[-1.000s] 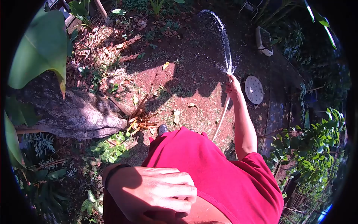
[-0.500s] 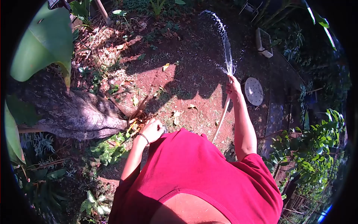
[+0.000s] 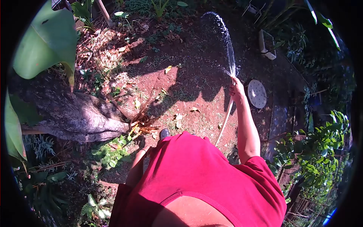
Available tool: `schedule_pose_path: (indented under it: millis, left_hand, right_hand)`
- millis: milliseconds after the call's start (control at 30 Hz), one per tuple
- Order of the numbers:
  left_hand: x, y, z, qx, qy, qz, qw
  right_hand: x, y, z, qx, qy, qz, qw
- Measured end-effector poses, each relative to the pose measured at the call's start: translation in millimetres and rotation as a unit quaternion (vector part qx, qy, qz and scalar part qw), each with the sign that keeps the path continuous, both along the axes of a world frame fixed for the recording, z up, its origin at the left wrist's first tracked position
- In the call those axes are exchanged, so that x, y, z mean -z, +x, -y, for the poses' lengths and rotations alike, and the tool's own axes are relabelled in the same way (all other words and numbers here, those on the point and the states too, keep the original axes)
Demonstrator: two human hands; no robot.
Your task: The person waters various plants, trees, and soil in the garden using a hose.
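My right hand [image 3: 236, 89] is wrapped round the end of a pale hose [image 3: 225, 122], which runs down behind the red shirt [image 3: 204, 162]. Water [image 3: 228, 41] sprays from the hose end, rising away from me and curving left at its top. On the left, my left hand [image 3: 148, 150] hangs low beside the shirt, in shadow. Its fingers are hidden, so whether it holds anything cannot be seen. A shoe tip [image 3: 164, 133] shows just beyond it.
A thick trunk [image 3: 79, 117] with cut stems [image 3: 141, 126] at its base lies left. Large leaves [image 3: 45, 38] hang at upper left. A round speckled disc [image 3: 257, 94] and a pale rectangular container [image 3: 267, 44] are at right, with leafy shrubs [image 3: 317, 151] below.
My left hand has come down from close in front of the chest, past the shirt's left side, and now hangs lower in shadow. My right hand has stayed on the spraying hose.
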State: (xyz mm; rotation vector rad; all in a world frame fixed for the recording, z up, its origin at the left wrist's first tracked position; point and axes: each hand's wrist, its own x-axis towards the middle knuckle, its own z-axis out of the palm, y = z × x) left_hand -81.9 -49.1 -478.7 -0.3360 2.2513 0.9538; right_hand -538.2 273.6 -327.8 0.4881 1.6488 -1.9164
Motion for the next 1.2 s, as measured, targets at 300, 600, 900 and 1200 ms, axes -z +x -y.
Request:
schedule_pose_path:
  millis: [300,600,900,1200]
  left_hand:
    - [16.0,8.5,2.8,-0.001,0.007,0.004,1.000]
    - [28.5,14.9,1.1,-0.008,0.016,0.005,1.000]
    - [35.1,22.9,1.0,-0.017,0.022,0.007,1.000]
    - [40.2,30.2,4.6,-0.021,0.027,0.012,0.999]
  right_hand:
    - [-6.3,3.0,0.3,0.006,0.002,-0.006,1.000]
    - [-11.3,4.3,0.2,0.002,-0.004,-0.012,1.000]
    - [-16.7,5.2,5.0,0.017,0.009,-0.016,1.000]
    - [-19.3,6.5,7.6,-0.008,-0.015,-0.029,0.999]
